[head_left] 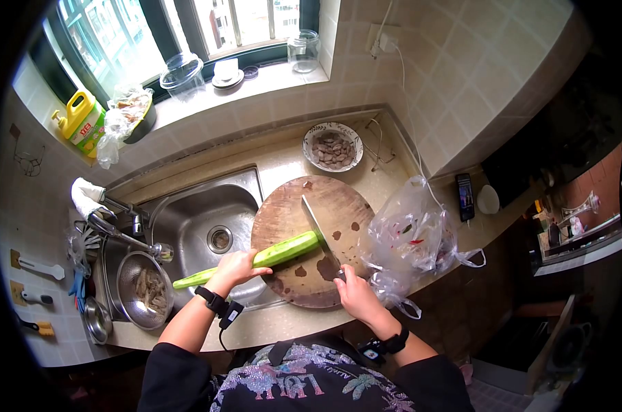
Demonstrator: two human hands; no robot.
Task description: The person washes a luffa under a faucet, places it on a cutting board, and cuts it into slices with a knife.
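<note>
A long peeled green vegetable (287, 250) lies across the round wooden cutting board (283, 199), its thin end reaching out over the sink edge. My left hand (238, 269) is wrapped round its middle, near the board's left rim. In my right hand (356, 291), at the board's lower right, is the handle of a knife (313, 218). The blade points away from me and stands at the vegetable's right end. Dark wet patches mark the board.
Left is a steel sink (187, 213) with a colander (127, 281) of shrimp-like food. Behind the board stands a bowl (333, 163) of sliced food. A plastic bag (417, 237), a phone (464, 196) and a small white bowl (488, 199) are at the right.
</note>
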